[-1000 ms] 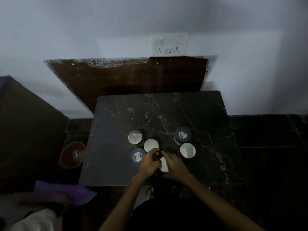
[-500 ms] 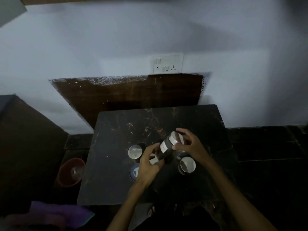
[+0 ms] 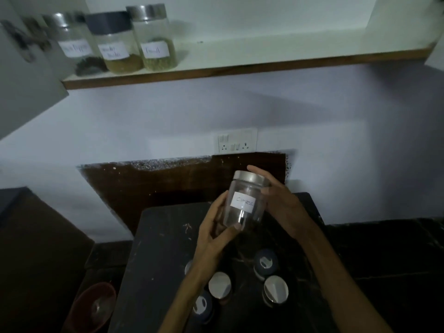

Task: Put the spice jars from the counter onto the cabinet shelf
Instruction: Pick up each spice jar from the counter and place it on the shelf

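Both hands hold one clear jar (image 3: 245,200) in the air above the table (image 3: 163,236), between the table and the shelf (image 3: 240,61). The left hand (image 3: 213,234) cups its lower side, fingers curled round the base; the right hand (image 3: 281,200) wraps the upper side, thumb near the steel lid (image 3: 251,177). The jar is tilted a little, and its white label (image 3: 242,204) carries handwriting too faint to read surely; the contents look dark and low, but the dim light makes them hard to tell. On the shelf, at its left end, stand three jars close together: a steel-lidded one (image 3: 72,44) with dark matter at the bottom, blurred and partly cut by the cabinet door (image 3: 21,68); a black-lidded one (image 3: 115,42) with brownish-green powder or seed; and a steel-lidded one (image 3: 153,37) with green seeds. Their labels are blurred. On the table below the hands sit more jars seen from above: two steel lids (image 3: 219,284) (image 3: 276,288), two dark lids (image 3: 265,263) (image 3: 203,306), and a sliver of another (image 3: 188,266) hidden behind the left wrist. Their contents cannot be seen. A reddish bowl (image 3: 93,306) sits low at the left, dim. A switch plate (image 3: 235,140) is on the wall.
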